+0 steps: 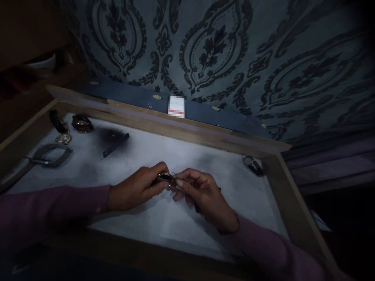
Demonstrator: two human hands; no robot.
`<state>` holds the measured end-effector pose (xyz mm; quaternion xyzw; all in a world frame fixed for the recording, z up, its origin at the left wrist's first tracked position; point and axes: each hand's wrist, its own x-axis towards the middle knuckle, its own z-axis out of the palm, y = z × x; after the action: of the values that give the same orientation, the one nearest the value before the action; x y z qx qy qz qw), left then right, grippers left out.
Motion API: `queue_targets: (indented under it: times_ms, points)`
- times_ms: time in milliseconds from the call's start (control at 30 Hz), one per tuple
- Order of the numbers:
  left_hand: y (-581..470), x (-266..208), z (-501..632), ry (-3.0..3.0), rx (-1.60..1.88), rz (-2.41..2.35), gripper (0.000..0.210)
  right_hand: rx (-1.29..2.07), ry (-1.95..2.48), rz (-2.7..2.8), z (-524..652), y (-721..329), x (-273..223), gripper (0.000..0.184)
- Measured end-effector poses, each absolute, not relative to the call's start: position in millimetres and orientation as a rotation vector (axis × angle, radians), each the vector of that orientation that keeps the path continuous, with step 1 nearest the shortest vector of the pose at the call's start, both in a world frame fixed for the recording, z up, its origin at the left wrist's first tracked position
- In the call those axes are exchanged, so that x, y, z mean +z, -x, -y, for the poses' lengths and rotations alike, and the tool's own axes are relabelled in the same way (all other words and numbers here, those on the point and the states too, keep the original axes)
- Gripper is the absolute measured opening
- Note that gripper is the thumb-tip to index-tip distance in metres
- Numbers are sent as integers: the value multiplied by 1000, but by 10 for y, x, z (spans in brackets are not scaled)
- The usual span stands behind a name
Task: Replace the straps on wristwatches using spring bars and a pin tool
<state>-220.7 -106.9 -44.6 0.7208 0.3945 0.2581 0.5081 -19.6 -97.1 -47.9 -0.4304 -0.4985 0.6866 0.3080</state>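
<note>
Over the white-bottomed wooden tray, my left hand (pixel 140 187) is closed on a gold-rimmed watch (pixel 165 177) with a dark face, gripping its case between thumb and fingers. My right hand (pixel 202 191) meets it from the other side, thumb and forefinger pinched together at the right edge of the case. What those right fingers hold is too small and dark to make out; a thin sliver shows by their tips.
The tray (pixel 299 218) has raised wooden walls. At its left lie a black-strapped gold watch (pixel 63 137), a brown-and-gold watch (pixel 82 123), a grey strap (pixel 55 155) and a flat dark strip (pixel 116 145). Another watch (pixel 252 164) is at right. A white packet (pixel 176 106) stands behind the far edge.
</note>
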Motion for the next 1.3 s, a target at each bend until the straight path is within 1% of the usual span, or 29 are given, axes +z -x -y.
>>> queue_targets:
  times_ms: [467, 833, 1067, 1300]
  points:
    - [2194, -434, 1068, -1734, 609, -954, 8, 1771, 1142, 1335, 981, 199, -521, 25]
    - [2195, -437, 1075, -1727, 621, -948, 10, 1721, 1156, 1364, 983, 194, -502, 21]
    - [2199, -440, 1081, -1672, 593, -949, 12, 1699, 1153, 1339, 975, 186, -473, 22]
    - [2207, -459, 1088, -1642, 581, -950, 11, 1711, 1189, 1330, 981, 185, -463, 25]
